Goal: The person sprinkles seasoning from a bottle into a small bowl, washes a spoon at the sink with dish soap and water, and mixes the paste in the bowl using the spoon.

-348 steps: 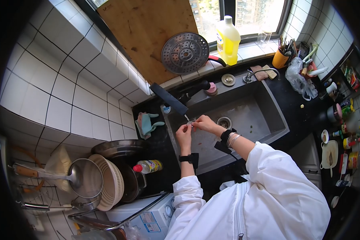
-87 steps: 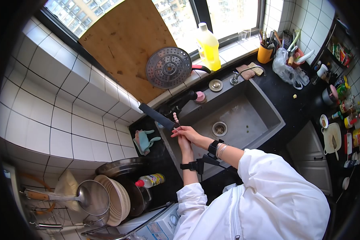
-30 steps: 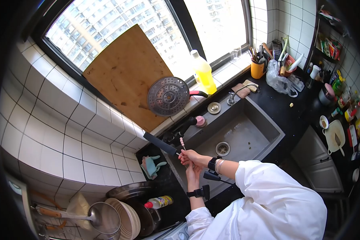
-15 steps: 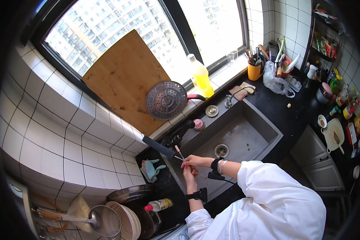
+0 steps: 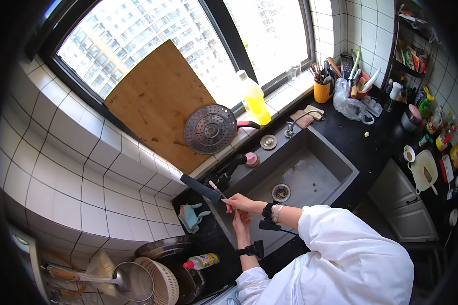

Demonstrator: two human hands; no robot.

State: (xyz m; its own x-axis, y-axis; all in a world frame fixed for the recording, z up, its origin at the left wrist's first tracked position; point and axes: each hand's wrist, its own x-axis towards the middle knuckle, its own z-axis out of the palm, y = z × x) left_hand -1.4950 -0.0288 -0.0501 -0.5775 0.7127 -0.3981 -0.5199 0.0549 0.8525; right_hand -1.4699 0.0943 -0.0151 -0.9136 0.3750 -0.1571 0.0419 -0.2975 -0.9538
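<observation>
Pink-beaded thin stick (image 5: 215,186) slants far-left from the closed fingertips of the right hand (image 5: 240,203), beside the flat black bar (image 5: 200,187) at the left end of the grey rectangular sink (image 5: 301,177), the left hand (image 5: 242,221) just nearer, its hold unclear.

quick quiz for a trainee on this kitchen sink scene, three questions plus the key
1. True or false: the perforated metal disc is in front of the wooden board.

2. What colour is the liquid in the tall bottle on the windowsill?
a) blue
b) yellow
c) red

3. Fill in the blank: the thin stick held in the right hand carries small ____ pieces near its far end.

Key:
1. True
2. b
3. pink
</observation>
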